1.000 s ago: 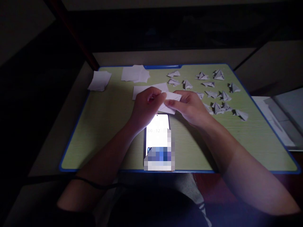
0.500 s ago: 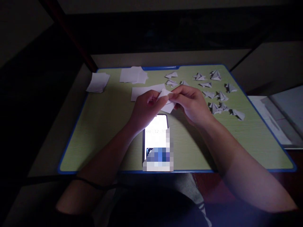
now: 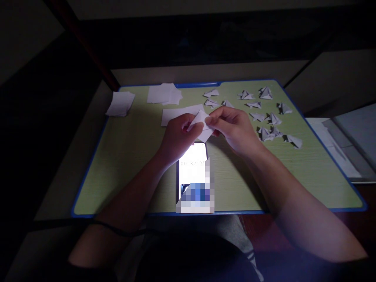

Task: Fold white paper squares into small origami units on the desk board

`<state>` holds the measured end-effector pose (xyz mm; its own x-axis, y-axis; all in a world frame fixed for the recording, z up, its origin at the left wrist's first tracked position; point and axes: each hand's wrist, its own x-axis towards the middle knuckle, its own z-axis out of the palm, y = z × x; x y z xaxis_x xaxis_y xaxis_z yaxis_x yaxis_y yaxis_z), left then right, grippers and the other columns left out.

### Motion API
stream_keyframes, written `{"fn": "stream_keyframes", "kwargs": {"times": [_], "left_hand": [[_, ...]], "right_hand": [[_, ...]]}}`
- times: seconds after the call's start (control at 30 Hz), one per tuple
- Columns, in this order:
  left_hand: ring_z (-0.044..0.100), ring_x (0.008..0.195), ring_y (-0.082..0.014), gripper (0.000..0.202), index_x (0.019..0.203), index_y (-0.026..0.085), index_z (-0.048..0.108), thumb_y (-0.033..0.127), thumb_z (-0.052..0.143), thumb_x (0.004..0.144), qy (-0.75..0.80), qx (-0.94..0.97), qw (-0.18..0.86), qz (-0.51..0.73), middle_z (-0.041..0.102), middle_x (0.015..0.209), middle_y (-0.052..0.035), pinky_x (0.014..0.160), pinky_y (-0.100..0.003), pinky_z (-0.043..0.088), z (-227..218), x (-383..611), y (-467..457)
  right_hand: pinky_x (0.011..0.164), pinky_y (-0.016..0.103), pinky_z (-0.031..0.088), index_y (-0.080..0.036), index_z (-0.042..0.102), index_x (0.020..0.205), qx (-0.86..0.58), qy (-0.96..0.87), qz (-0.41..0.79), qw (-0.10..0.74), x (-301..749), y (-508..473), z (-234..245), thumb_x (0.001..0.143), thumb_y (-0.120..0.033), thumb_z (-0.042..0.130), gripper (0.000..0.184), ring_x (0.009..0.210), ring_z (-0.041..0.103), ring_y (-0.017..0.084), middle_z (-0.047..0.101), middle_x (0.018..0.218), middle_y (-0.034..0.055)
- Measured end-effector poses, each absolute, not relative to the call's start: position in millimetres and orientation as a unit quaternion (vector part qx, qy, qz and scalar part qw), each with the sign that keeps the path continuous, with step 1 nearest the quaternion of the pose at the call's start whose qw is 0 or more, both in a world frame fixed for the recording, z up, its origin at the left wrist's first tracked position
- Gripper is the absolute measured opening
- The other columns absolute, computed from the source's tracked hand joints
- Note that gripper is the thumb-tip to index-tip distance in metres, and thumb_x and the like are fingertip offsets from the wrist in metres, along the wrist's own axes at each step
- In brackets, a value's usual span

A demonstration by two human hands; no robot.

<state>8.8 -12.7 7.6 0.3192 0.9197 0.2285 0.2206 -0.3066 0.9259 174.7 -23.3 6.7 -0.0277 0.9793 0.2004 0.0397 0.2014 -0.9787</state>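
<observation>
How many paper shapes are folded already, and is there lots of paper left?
Done: over a dozen folded paper shapes lie on the right of the green board. In hand: the left hand and right hand both pinch one small paper piece above a lit phone. Left: flat paper stacks at the board's far left, so more folding seems to remain.

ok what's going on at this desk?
A person is folding a small white paper piece, pinched between left hand and right hand above a lit phone. It is held off the green desk board. Finished folded pieces lie scattered to the right; flat paper stacks sit at the far left.
</observation>
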Motion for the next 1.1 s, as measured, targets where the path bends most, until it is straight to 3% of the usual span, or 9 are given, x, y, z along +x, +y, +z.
{"fn": "stream_keyframes", "kwargs": {"times": [0.33,0.5,0.77,1.1], "left_hand": [[0.046,0.046,-0.0074,0.022,0.062,0.019,0.050,0.023,0.058,0.082,0.412,0.686,0.436,0.412,0.050,0.053,0.0041,0.043,-0.020,0.037,11.5,9.0,-14.5],[0.048,0.046,-0.0069,0.016,0.065,0.018,0.055,0.023,0.059,0.081,0.402,0.679,0.447,0.422,0.052,0.053,0.0040,0.041,-0.017,0.038,8.4,8.7,-13.2],[0.050,0.046,-0.0071,0.014,0.069,0.018,0.054,0.025,0.057,0.082,0.404,0.672,0.461,0.416,0.053,0.057,0.0034,0.039,-0.016,0.038,7.1,10.5,-13.6],[0.050,0.047,-0.0077,0.017,0.064,0.018,0.054,0.023,0.056,0.081,0.427,0.674,0.439,0.413,0.052,0.054,0.0030,0.041,-0.017,0.039,9.1,10.5,-14.9]], "right_hand": [[0.047,0.026,0.029,-0.019,0.059,0.070,-0.457,-0.596,0.424,0.507,171.7,-25.9,5.7,0.084,-0.041,0.070,0.029,0.050,0.042,0.008,0.052,0.054,-0.0040],[0.049,0.027,0.031,-0.020,0.057,0.066,-0.461,-0.599,0.407,0.514,171.6,-26.2,3.3,0.089,-0.036,0.060,0.028,0.050,0.044,0.009,0.052,0.054,-0.0033],[0.047,0.027,0.027,-0.020,0.053,0.062,-0.481,-0.582,0.385,0.531,165.2,-29.0,6.8,0.083,-0.026,0.060,0.023,0.047,0.041,0.009,0.050,0.051,-0.0042],[0.049,0.028,0.030,-0.019,0.059,0.069,-0.474,-0.592,0.394,0.520,165.9,-29.2,4.9,0.083,-0.028,0.064,0.018,0.051,0.043,0.010,0.050,0.055,-0.0039]]}}
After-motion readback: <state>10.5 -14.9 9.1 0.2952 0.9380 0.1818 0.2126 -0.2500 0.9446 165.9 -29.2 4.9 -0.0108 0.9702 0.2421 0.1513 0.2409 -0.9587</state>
